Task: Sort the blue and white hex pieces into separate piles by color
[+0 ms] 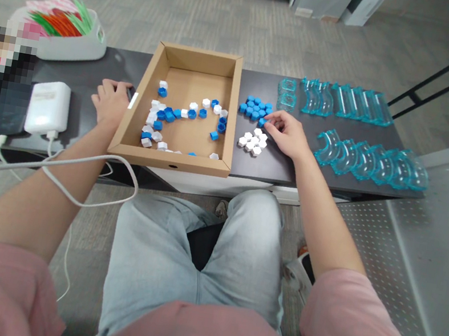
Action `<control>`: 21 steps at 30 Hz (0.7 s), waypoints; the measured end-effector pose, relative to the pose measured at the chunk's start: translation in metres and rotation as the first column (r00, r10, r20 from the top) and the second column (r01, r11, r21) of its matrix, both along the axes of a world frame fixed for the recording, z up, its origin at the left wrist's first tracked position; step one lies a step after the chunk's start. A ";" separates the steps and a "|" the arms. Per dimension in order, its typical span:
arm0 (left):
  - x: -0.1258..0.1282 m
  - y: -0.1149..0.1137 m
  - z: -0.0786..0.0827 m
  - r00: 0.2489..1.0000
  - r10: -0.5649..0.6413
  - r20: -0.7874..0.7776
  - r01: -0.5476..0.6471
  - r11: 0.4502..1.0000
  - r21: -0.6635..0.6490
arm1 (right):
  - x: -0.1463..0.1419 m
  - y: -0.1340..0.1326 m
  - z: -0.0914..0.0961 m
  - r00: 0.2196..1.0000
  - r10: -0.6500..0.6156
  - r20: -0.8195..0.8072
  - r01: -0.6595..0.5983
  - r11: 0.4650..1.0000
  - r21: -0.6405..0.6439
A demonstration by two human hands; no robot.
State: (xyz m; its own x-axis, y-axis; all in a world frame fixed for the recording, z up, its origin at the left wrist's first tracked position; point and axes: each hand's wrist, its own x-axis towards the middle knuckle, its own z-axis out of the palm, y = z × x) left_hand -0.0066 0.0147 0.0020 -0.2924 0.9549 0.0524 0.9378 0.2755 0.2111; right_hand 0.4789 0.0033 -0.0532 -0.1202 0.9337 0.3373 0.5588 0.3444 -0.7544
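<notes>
My right hand (285, 133) is right of the cardboard box, thumb and forefinger closed on a blue hexagonal piece (261, 122). That piece sits at the near right edge of a flat cluster of blue hexagonal pieces (256, 107). Just nearer to me lies a group of white hexagonal pieces (250, 144). My left hand (111, 100) rests on the table against the left wall of the open cardboard box (233, 135), fingers apart and bent, holding nothing visible. Blue and white pieces (168, 115) lie scattered inside the box, mostly along its left side and across its middle.
Clear teal plastic parts stand in a back row (361, 104) and a front row (371, 161) on the right. On the left are a white power bank (48, 109), a dark phone (9, 110) and a white bin (74, 49). A white cable (91, 159) loops over my left forearm.
</notes>
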 end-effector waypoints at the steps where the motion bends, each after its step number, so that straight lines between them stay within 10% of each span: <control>1: -0.001 0.001 -0.001 1.000 0.001 0.000 -0.001 1.000 0.004 | 0.000 0.000 0.000 1.000 0.001 0.002 -0.001 1.000 0.000; 21: 0.001 -0.001 0.001 1.000 0.005 0.022 -0.005 1.000 -0.002 | -0.001 -0.002 0.004 1.000 -0.002 0.015 0.002 1.000 0.000</control>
